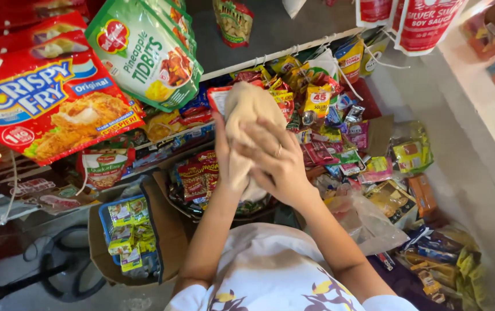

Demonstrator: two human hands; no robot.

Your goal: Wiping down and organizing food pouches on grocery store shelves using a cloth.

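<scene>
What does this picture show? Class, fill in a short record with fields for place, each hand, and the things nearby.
Place: shop shelves packed with snack sachets
Left hand: wrapped around a beige bag, low on its side
Right hand: fingers closed over the same bag, ring visible
Nearby: cardboard box holding yellow packets
Hanging above: large red pouch, green pouch

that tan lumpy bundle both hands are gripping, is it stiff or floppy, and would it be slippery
Probably soft rather than stiff: the tan bundle bulges in a rounded lump above the left hand and right hand, which wrap closely around its lower part. Its surface looks matte, like cloth or paper, so likely not slippery. Needing both hands hints at some bulk, though its weight is unclear.
</scene>
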